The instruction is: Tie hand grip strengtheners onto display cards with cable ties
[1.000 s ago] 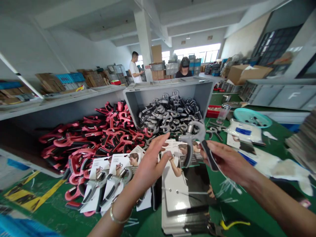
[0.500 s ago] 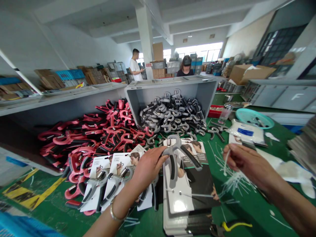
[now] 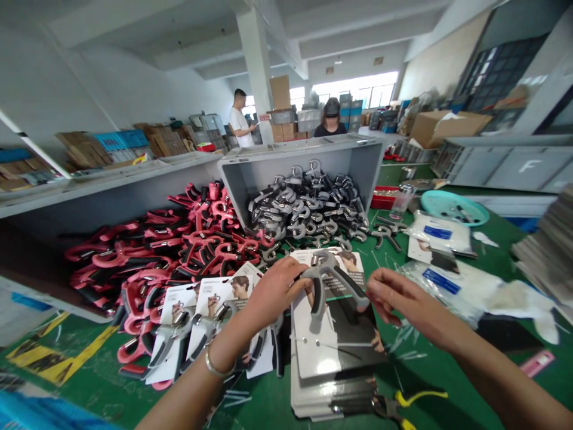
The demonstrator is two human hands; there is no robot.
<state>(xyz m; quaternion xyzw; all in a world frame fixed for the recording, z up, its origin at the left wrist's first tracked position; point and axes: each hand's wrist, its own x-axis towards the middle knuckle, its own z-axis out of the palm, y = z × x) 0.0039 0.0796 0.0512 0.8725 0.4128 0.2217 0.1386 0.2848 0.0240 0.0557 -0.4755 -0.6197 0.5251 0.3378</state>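
The right hand [image 3: 400, 298] has moved inward from the table's right side since the previous frame and is now just beside the grey hand gripper [image 3: 319, 295]. The left hand [image 3: 275, 289] pinches that tool near its sprung end, above the stacked printed cards [image 3: 320, 361]; contact with the top card cannot be told. The right hand's fingers are curled; whether they grasp anything cannot be told. Likely faults: the one-sided pinch may let the tool pivot and its free handle swing; a knock could slide the glossy cards askew or dislodge the pale tie [image 3: 349, 344] across them; the right sleeve-less forearm might brush the yellow-handled pliers [image 3: 421, 394].
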